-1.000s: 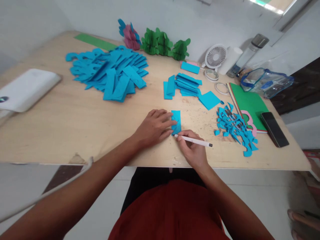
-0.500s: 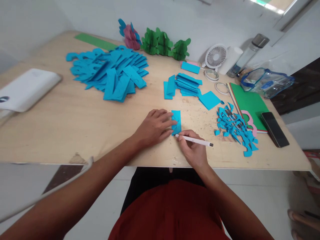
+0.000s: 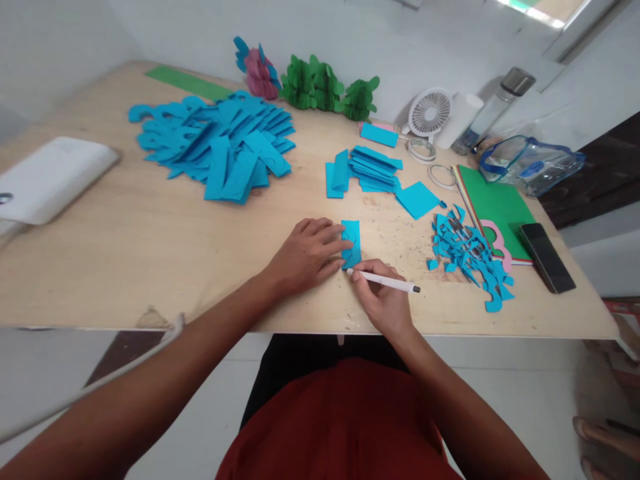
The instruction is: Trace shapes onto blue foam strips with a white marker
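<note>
A small blue paper strip [image 3: 354, 235] lies upright on the wooden table, with curved lines drawn on it. My left hand [image 3: 311, 252] rests flat with fingers stretched out, its fingertips pressing on the strip's left side. In my right hand [image 3: 384, 297] is a white pen [image 3: 387, 280], pinched near its tip, which meets the strip's lower edge. Beyond the strip sits a stack of folded blue paper pieces [image 3: 373, 168]. A larger pile of blue cut and folded papers [image 3: 215, 143] spreads to the far left.
Blue paper scraps [image 3: 467, 247] lie to the right, beside a green-topped paper stack [image 3: 497, 207], a pink curved cutout [image 3: 496, 241] and a phone [image 3: 547, 259]. Tape rolls [image 3: 421, 150], a small fan [image 3: 430, 112] and a bottle [image 3: 495, 110] stand behind. A white device [image 3: 63, 177] lies at left.
The pen and my right hand have shifted very slightly along the strip's lower edge. My left hand stays on the strip; the whole view has moved a little.
</note>
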`<state>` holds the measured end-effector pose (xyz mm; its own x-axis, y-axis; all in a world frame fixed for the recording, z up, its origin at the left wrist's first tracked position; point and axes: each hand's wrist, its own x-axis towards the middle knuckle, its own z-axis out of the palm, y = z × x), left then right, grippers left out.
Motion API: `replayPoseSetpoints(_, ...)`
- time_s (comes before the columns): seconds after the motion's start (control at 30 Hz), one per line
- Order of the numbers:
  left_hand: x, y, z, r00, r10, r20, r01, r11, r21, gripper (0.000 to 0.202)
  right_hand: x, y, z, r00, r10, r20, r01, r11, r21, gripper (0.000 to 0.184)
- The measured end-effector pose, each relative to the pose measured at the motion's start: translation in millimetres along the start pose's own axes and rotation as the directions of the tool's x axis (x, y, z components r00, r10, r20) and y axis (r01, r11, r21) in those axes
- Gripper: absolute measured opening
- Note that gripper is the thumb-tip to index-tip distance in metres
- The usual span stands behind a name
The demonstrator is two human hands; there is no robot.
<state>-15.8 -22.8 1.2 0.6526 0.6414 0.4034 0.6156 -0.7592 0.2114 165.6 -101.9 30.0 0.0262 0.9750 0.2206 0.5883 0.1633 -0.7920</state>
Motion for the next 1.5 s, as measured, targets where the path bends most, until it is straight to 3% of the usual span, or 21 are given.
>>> replayPoseSetpoints(0.33,0.3,-0.1,0.6,1.0,0.0,0.003,0.0,1.0,0.012,0.028,-2.1,1.9,0.0,0.997,0.066,-0.036,-0.065,0.997,0.038,0.01)
replayPoseSetpoints(0.6,0.1,-1.0,0.6,1.0,0.005,-0.002,-0.005,1.0,0.013,0.028,-0.2,-2.2,-0.2,0.999,-0.028,-0.02,0.028,0.999,-0.026,0.011)
replayPoseSetpoints(1.5,-0.5,-0.9,2.5,1.0,0.018,-0.018,-0.017,1.0,0.021,0.029,-1.7,-0.7,1.3,0.998,-0.059,-0.029,0.058,0.998,-0.031,0.013)
